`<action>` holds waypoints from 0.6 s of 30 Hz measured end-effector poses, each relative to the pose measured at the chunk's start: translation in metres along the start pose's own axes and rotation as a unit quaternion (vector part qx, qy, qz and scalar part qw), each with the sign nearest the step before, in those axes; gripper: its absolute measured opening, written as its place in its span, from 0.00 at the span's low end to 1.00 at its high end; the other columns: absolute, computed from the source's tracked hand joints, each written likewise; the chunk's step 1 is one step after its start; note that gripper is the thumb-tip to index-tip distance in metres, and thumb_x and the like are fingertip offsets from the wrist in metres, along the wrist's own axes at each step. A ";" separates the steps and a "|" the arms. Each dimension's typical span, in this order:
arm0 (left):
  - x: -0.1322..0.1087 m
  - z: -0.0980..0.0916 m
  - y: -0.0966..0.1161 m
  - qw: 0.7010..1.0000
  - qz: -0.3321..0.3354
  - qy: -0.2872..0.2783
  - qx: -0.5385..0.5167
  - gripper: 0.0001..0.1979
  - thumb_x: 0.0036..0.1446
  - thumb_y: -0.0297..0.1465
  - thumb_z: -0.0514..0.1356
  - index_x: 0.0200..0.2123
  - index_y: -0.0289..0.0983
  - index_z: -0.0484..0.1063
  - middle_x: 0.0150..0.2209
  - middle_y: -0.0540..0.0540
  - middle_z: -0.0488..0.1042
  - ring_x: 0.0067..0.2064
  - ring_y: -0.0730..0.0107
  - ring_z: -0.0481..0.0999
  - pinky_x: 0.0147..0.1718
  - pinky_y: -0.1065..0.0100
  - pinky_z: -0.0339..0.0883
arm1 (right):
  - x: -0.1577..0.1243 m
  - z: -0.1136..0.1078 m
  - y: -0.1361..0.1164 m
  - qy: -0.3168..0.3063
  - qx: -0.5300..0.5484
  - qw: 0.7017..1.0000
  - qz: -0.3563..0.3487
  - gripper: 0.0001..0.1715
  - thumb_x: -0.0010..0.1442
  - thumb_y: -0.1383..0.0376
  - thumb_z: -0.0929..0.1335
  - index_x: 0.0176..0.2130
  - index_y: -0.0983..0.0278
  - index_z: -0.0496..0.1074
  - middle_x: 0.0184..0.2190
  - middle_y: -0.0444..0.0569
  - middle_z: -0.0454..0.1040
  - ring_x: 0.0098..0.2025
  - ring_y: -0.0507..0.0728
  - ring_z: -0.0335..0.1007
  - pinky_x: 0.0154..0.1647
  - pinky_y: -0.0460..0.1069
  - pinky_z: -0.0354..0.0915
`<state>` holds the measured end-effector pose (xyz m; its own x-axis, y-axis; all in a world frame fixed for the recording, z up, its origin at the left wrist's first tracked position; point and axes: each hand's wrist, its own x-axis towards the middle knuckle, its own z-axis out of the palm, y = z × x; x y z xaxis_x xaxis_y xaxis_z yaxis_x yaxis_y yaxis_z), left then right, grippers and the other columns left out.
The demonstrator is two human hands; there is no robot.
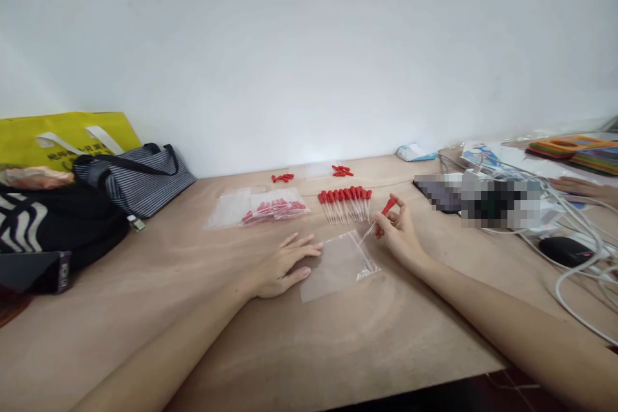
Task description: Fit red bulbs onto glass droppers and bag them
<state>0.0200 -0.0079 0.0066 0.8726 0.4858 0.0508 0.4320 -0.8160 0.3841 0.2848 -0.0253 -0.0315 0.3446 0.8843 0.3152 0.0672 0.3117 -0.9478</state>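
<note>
My right hand (396, 230) pinches a dropper (387, 206) with a red rubber bulb, its clear tip slanting down and left toward the mouth of a clear zip bag (333, 264). The bag lies flat on the table, its zip edge to the right. Flat beside its left edge rests my left hand (287, 265), fingers spread, fingertips at the bag. Behind the bag, several red-bulbed droppers (344, 203) lie side by side in a row. Filled zip bags with red bulbs (277, 208) are piled to the left of that row.
Loose red bulbs (282, 177) and more red bulbs (342, 171) lie near the wall. Striped and black bags (145, 183) stand at left with a yellow bag (72, 132). At right are white cables (579, 225), a black mouse (564, 250) and another person's hand (579, 187).
</note>
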 end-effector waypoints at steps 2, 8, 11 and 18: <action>-0.003 0.002 0.002 0.999 -0.027 0.038 -0.007 0.16 0.59 0.34 0.47 0.52 0.42 0.56 0.57 0.49 0.58 0.61 0.67 0.46 0.59 0.55 0.39 | 0.002 -0.002 0.000 0.007 -0.005 1.000 -0.007 0.35 0.52 0.60 0.63 0.55 0.62 0.45 0.19 0.36 0.62 0.19 0.49 0.61 0.21 0.45 0.60; -0.022 0.007 0.011 0.996 -0.073 0.059 -0.011 0.26 0.55 0.41 0.53 0.56 0.42 0.52 0.58 0.45 0.55 0.61 0.61 0.49 0.57 0.55 0.48 | 0.008 -0.008 -0.002 0.038 -0.010 0.999 -0.016 0.36 0.51 0.59 0.64 0.55 0.60 0.46 0.22 0.38 0.64 0.19 0.48 0.60 0.20 0.45 0.59; -0.023 0.008 0.015 0.996 -0.083 0.038 -0.011 0.29 0.54 0.42 0.53 0.57 0.42 0.50 0.59 0.45 0.54 0.60 0.61 0.51 0.56 0.55 0.48 | 0.009 -0.009 -0.001 0.039 -0.004 0.999 0.010 0.36 0.49 0.59 0.66 0.53 0.60 0.48 0.21 0.37 0.64 0.18 0.48 0.60 0.19 0.44 0.59; -0.020 0.005 0.016 0.996 -0.090 0.020 -0.011 0.30 0.54 0.43 0.52 0.58 0.42 0.49 0.59 0.46 0.55 0.59 0.61 0.52 0.57 0.54 0.45 | -0.005 0.004 -0.009 -0.003 0.103 0.985 0.139 0.31 0.44 0.56 0.69 0.44 0.59 0.52 0.21 0.38 0.68 0.20 0.50 0.65 0.24 0.47 0.64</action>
<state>0.0113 -0.0326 0.0070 0.7715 0.6361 0.0158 0.5752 -0.7079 0.4099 0.2790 -0.0311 -0.0243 0.3176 0.9471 0.0459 -0.2210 0.1210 -0.9677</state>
